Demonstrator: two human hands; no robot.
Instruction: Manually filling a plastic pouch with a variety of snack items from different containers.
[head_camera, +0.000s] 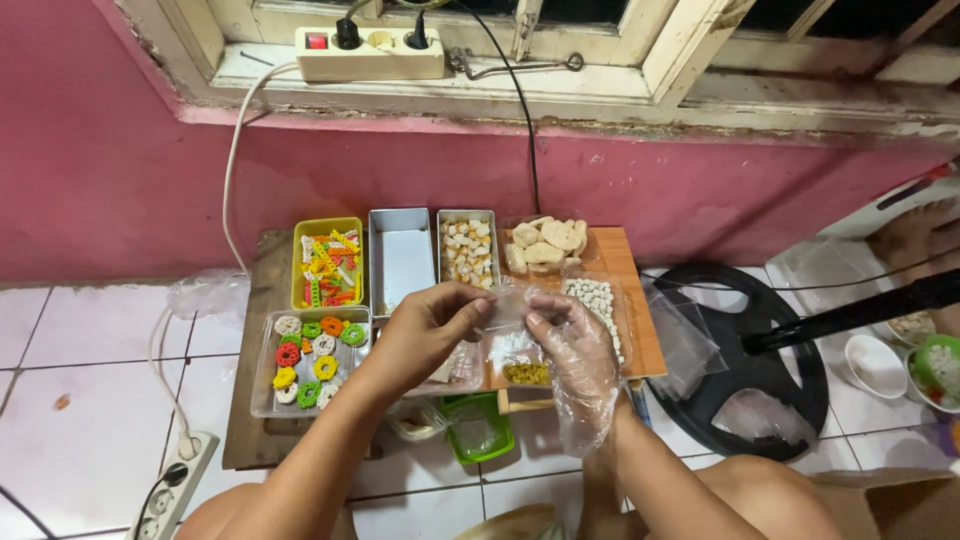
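Observation:
Both my hands meet over a low wooden board (256, 420) on the floor and pinch the mouth of a small clear plastic bag (507, 300). My left hand (425, 325) is bare. My right hand (575, 350) wears a thin clear plastic glove. Under the hands lie a clear packet with yellow pieces (527, 373) and other clear packets. On the board stand a yellow tray of coloured stick crackers (326, 263), an empty metal tray (400, 258), a metal tray of pale cubes (467, 250), a clear tray of coloured ring crackers (308, 358), flat pale crackers (546, 244) and small white pellets (597, 297).
A green tub (478, 430) sits at the board's near edge. A black round fan base (750, 365) with loose plastic bags (683, 335) lies to the right, bowls (876, 365) beyond it. A pink wall rises behind, with a power strip (368, 53) on the sill. Another power strip (172, 490) lies on the tiles.

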